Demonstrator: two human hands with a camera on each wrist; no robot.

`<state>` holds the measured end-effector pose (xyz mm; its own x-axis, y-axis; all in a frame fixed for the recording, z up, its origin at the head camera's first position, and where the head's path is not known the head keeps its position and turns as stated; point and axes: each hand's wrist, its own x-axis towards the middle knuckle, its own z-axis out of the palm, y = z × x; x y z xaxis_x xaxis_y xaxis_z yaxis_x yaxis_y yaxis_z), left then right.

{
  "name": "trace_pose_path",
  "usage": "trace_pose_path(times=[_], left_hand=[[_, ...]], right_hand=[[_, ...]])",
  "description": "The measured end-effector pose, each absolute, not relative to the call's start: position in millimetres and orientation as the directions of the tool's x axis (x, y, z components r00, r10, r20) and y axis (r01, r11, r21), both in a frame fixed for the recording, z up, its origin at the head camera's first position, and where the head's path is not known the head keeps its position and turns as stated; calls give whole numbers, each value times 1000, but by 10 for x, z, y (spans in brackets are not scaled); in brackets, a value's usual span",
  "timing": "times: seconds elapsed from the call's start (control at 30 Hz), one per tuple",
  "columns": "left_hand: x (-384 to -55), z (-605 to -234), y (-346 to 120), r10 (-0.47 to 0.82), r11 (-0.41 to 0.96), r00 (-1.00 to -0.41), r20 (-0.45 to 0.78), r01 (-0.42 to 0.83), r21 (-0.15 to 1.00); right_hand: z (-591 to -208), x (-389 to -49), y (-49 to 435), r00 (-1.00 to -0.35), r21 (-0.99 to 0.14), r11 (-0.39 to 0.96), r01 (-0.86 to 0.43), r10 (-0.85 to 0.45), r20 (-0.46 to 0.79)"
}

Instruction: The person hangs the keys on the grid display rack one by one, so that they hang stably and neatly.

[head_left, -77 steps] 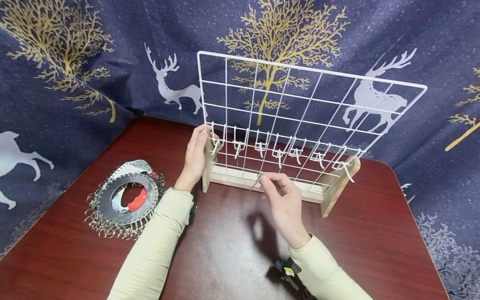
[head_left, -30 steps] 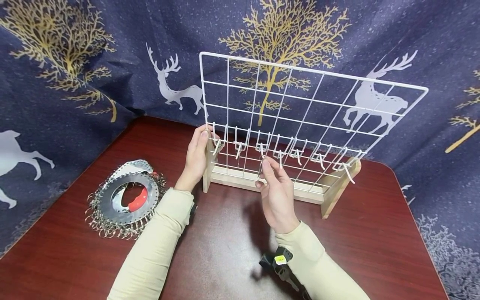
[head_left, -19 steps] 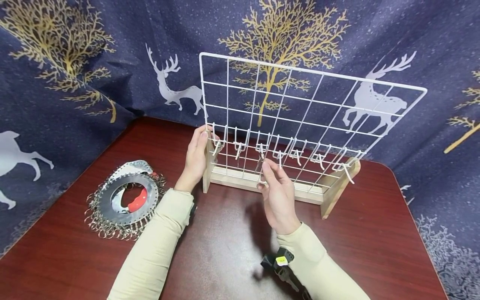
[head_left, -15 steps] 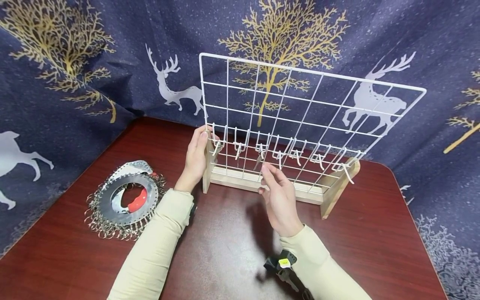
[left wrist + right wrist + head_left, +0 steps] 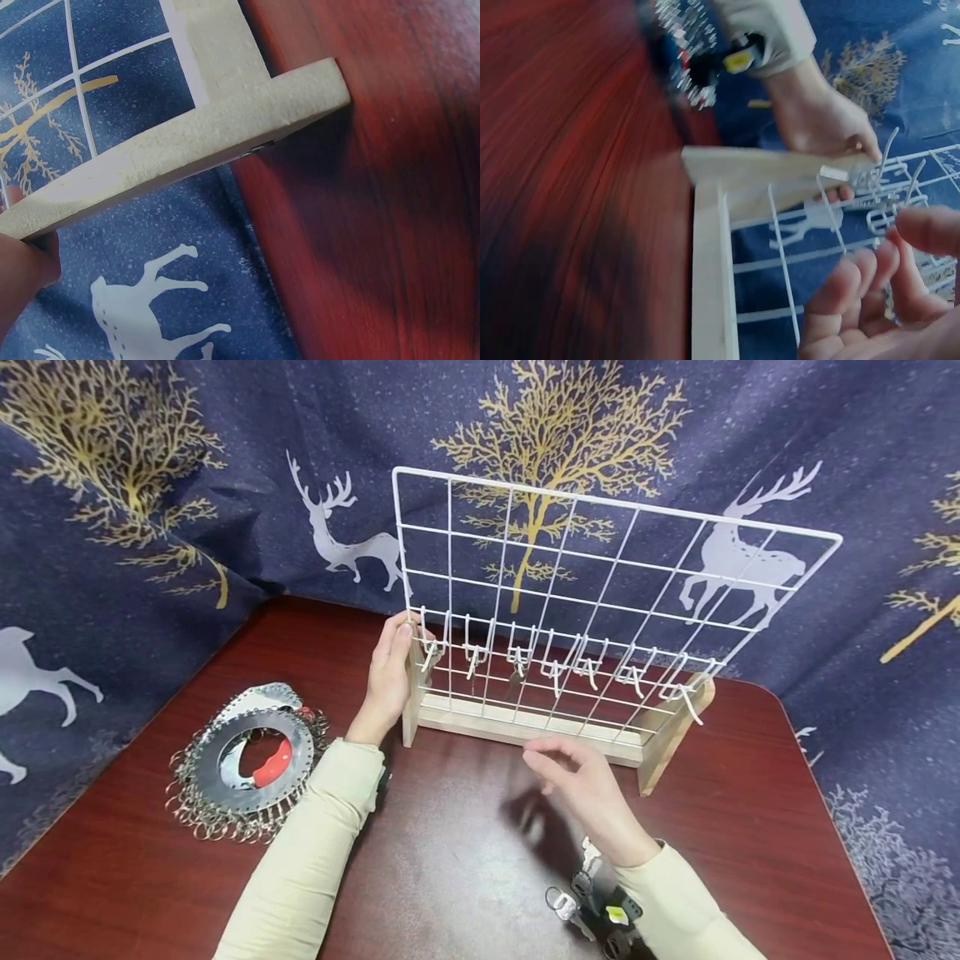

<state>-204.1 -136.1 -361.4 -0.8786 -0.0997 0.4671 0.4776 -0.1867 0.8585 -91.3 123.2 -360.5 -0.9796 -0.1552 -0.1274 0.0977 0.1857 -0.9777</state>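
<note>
A white wire-grid rack point(image 5: 615, 502) on a wooden base stands on the table, with a row of white hooks across its lower half. My left hand point(image 5: 387, 681) grips the rack's left wooden side point(image 5: 410, 706); in the left wrist view only part of that hand point(image 5: 26, 266) shows at the wood. From the third hook hangs a small metal key point(image 5: 517, 675). Small metal things, hard to make out, hang on the two hooks left of it. In front of the rack, my right hand point(image 5: 588, 789) is raised over the table, fingers loosely bent and holding nothing.
Several loose keys point(image 5: 564, 906) lie on the table beside my right wrist. At the left are a grey metal disc ringed with many small rings point(image 5: 206, 772) and a red-handled object point(image 5: 273, 764) inside its opening. A patterned blue cloth point(image 5: 337, 410) hangs behind.
My right hand brought the key up to the third hook, let it go there, then drew back down and to the right. My left hand keeps its grip on the rack.
</note>
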Motion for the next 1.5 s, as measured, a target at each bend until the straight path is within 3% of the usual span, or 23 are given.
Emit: trace_pose_path(times=[0.23, 0.43, 0.63, 0.83, 1.1, 1.5], left_hand=[[-2061, -3641, -1368, -97, -198, -875, 474, 483, 853], [-2067, -3634, -1362, -99, -196, -873, 477, 487, 851], [-2077, -3622, -1361, -100, -185, -866, 489, 499, 846], [-2082, -3624, -1363, -103, -180, -857, 505, 515, 838], [-2082, -3634, -1369, -103, -184, -861, 499, 509, 841], [-2066, -3639, -1366, -96, -197, -866, 490, 499, 844]], right_hand=[[-3738, -862, 1406, -977, -901, 426, -85, -211, -8], [-3832, -826, 1582, -955, -722, 640, -262, -279, 99], [-3855, -757, 1837, -921, -447, 816, -367, -387, 49], [-3845, -699, 2070, -879, -316, 835, -450, -477, -9], [-3891, -676, 2205, -858, -284, 828, -484, -512, -28], [-3949, -684, 2149, -835, -361, 784, -504, -550, -30]])
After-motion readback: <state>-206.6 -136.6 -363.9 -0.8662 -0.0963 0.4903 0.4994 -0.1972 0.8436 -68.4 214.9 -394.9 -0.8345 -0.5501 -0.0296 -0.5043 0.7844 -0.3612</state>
